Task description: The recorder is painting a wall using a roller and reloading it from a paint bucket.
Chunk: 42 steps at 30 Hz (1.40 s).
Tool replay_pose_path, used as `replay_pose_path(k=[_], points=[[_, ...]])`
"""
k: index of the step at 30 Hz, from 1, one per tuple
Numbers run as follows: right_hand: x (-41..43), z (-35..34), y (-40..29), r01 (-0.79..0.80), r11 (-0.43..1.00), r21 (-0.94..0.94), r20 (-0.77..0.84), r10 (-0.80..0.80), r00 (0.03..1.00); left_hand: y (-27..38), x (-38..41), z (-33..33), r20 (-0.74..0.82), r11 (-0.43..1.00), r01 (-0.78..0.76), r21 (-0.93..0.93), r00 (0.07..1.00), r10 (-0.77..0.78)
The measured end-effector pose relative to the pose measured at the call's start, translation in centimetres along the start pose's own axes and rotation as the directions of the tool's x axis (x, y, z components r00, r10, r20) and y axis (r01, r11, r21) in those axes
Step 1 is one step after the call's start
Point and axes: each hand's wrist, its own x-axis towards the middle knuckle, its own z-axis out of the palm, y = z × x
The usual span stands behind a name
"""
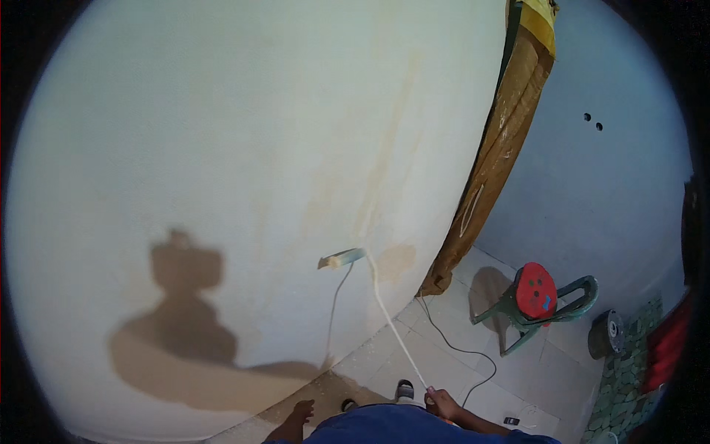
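Note:
In the head view, my right hand (442, 403) is closed around the lower end of a thin, pale paint roller pole (392, 323). The pole slants up and left to a paint roller (342, 258) at the white wall (233, 139), where the roller's shadow also falls. Whether the roller touches the wall cannot be told. Tan streaks and a tan patch (397, 262) mark the wall above and beside the roller. My left hand (303, 410) hangs low near the wall's foot, with fingers apart and nothing in it.
Brown covering (499, 144) hangs at the doorway's edge. Right of it stand a green plastic chair (527, 319) with a red round cushion (536, 291) and a dark bucket (605, 334). A cable (460, 351) snakes over the tiles; a small black device (511, 421) and a green patterned mat (621, 372) lie right.

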Motion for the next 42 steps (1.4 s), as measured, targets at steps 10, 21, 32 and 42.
replay_pose_path(k=[10,21,32,42], points=[[5.9,-3.0,-10.0,0.302,0.921,-0.245,-0.109,-0.336,0.936,-1.6,-1.5,1.2,0.037,0.992,0.085,-0.097,0.996,-0.082],[4.8,-6.5,-30.1,0.393,0.919,0.029,-0.135,-0.386,0.913,-12.4,2.3,-3.0,0.184,0.718,-0.397,0.571,0.915,0.36],[4.8,0.5,5.3,-0.023,0.998,0.058,-0.013,0.024,1.0,-2.7,-3.1,2.3,0.0,0.989,0.029,-0.143,1.0,-0.029],[8.9,2.9,0.0,0.23,0.973,0.005,-0.002,-0.23,0.973,-6.3,-2.2,0.2,-0.003,0.984,0.016,-0.176,1.0,-0.016]])
